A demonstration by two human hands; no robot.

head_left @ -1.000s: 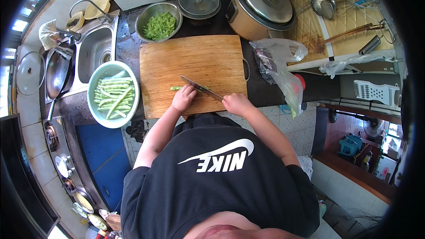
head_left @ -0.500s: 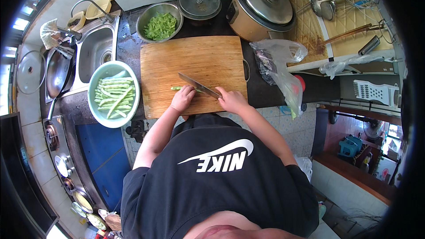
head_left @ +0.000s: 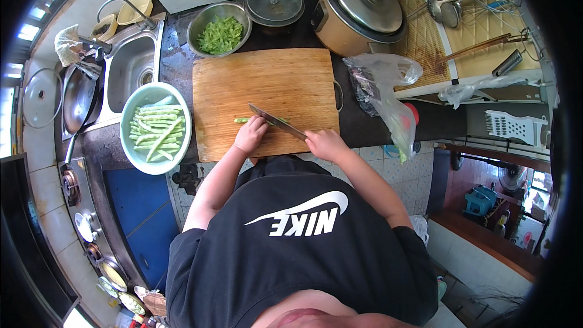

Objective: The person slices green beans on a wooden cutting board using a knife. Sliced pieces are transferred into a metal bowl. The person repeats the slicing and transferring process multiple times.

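Note:
On the wooden cutting board (head_left: 261,79), near its front edge, my left hand (head_left: 249,134) presses its fingers on a green bean (head_left: 241,120). The bean's left end sticks out beyond my fingers, and its middle is hidden under them. My right hand (head_left: 325,144) is closed round the handle of a kitchen knife (head_left: 278,123). The blade slants up and left across the bean, right beside my left fingertips. Left of the board, a pale green basin (head_left: 130,149) contains several whole green beans (head_left: 159,130).
Behind the board stand a steel bowl (head_left: 193,37) of sliced greens (head_left: 219,35), a lidded pan (head_left: 274,6) and a large cooker (head_left: 340,21). A clear plastic bag (head_left: 388,94) lies to the right. The sink (head_left: 130,67) and a wok (head_left: 79,103) are at the left.
The knife and my right hand have shifted slightly right and toward me. My left hand stays on the bean almost unmoved.

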